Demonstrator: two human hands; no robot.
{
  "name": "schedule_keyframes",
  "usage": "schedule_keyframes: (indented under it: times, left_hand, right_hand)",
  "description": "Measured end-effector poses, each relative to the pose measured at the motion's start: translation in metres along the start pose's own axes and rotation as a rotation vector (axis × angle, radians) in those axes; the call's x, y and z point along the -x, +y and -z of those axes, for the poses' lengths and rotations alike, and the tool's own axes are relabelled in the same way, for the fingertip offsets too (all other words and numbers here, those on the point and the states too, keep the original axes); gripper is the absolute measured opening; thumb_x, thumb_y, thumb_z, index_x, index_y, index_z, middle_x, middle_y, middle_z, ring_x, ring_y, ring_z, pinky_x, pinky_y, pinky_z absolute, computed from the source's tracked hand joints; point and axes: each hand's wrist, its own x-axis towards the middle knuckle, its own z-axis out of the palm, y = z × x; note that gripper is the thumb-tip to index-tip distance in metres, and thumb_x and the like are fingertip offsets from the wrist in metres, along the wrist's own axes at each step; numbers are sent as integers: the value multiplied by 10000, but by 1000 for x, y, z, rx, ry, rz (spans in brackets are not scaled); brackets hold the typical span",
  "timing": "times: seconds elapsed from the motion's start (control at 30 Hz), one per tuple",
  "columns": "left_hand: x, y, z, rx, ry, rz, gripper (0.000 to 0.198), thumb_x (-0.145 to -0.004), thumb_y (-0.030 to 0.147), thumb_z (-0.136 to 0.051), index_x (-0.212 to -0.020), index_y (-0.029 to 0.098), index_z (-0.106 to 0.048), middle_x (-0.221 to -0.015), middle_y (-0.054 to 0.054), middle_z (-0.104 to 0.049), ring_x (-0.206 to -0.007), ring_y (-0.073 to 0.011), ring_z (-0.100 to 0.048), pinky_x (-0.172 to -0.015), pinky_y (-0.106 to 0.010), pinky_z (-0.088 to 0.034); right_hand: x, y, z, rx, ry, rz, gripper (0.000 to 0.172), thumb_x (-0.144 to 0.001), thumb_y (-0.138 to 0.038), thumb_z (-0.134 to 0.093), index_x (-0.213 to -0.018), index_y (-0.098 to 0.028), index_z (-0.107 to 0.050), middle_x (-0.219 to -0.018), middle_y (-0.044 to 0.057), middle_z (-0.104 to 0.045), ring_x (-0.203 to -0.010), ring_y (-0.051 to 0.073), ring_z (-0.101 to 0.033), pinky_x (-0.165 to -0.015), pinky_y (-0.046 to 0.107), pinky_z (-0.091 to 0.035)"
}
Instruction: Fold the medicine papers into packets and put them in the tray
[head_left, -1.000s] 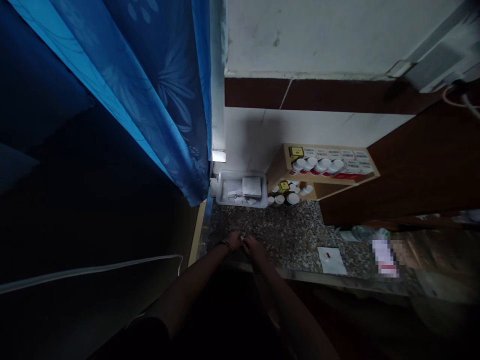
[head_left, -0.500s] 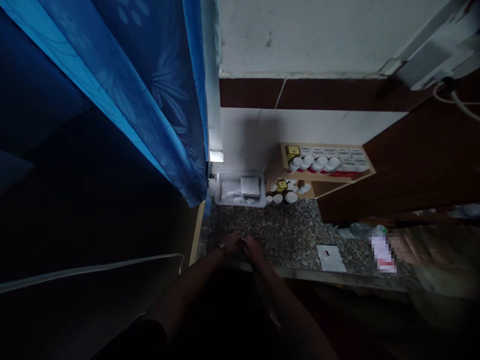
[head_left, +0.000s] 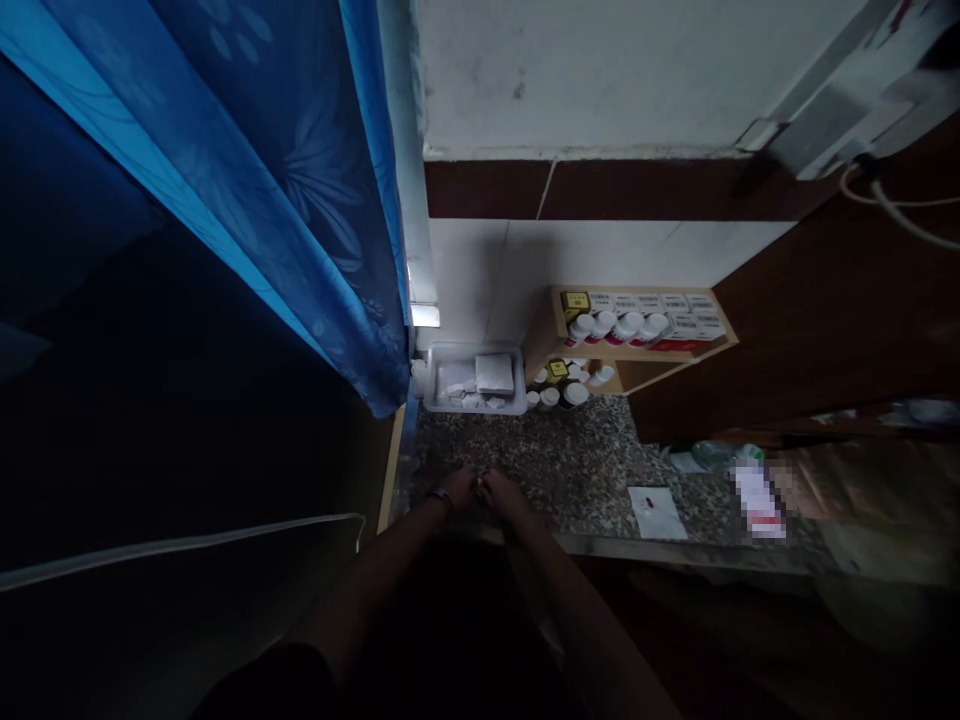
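My left hand [head_left: 460, 486], with a band at the wrist, and my right hand [head_left: 502, 493] are close together above the front of the speckled stone counter [head_left: 592, 455]. The fingers of both are curled in, the fingertips almost meeting. A tiny pale spot shows between them, too small and dark to name. Beyond the hands, a clear plastic tray [head_left: 433, 402] holds a stack of white paper squares [head_left: 494, 374] and several small folded white packets [head_left: 471, 401]. To the right lies a flat white paper [head_left: 658, 513] with a small dark red item [head_left: 649, 503] on it.
A wooden shelf [head_left: 637, 362] carries white-capped bottles [head_left: 628, 325] and small boxes [head_left: 675, 303]. More bottles [head_left: 575, 394] stand below. A blue curtain [head_left: 322, 220] hangs at left. A clear bottle [head_left: 712, 455] and a blurred-out pinkish item [head_left: 757, 500] lie at right.
The view has shifted slightly, so the surroundings sit a little further left. My hands stay at the counter's front with small finger movements; the fingertips seem slightly further apart.
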Motion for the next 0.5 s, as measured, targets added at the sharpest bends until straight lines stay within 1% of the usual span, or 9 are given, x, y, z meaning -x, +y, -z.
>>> schedule_keyframes:
  times: [0.13,0.23,0.3,0.37,0.43,0.5]
  left_hand:
    - [2,3,-2,-82,-31,48,206,-885,203,-436,-893,142,-632,-1040,-116,-614,-906,-195,-606,-787,-278,-446]
    - [2,5,-6,-61,13,132,193,-887,242,-450,-892,152,-622,-1022,-104,-619,-914,-194,-603,-769,-272,-441]
    - [0,5,-10,-3,67,208,149,-868,236,-491,-886,150,-611,-983,-92,-629,-911,-186,-598,-753,-258,-434]
    - [-2,5,-12,75,132,266,124,-824,210,-558,-924,144,-592,-950,-74,-638,-882,-168,-595,-722,-234,-424]
    - [-5,4,-10,144,187,277,227,-772,200,-625,-985,146,-571,-934,-51,-647,-839,-151,-596,-684,-215,-414]
    - [-7,3,-4,167,181,255,247,-750,227,-656,-975,156,-583,-910,-33,-658,-806,-145,-596,-662,-211,-407]
  right_hand:
    - [-3,7,1,-11,-1,-10,156,-876,-279,-489,-895,-183,-610,-977,58,-593,-855,138,-546,-692,211,-353]
    - [-7,10,-1,-56,15,-57,123,-830,-279,-558,-843,-171,-616,-947,49,-599,-841,133,-542,-674,204,-340]
    - [-12,10,-1,-91,11,-123,128,-807,-290,-586,-806,-166,-617,-893,41,-610,-811,133,-543,-649,204,-329]
    - [-18,8,0,-131,5,-207,169,-774,-327,-627,-823,-166,-611,-835,26,-617,-762,130,-542,-613,204,-316]
    - [-24,6,5,-151,5,-286,267,-713,-356,-687,-881,-168,-598,-808,13,-621,-720,128,-539,-583,203,-303]
    - [-29,3,12,-142,-7,-335,338,-659,-350,-731,-910,-176,-588,-811,8,-626,-705,129,-538,-572,203,-295]
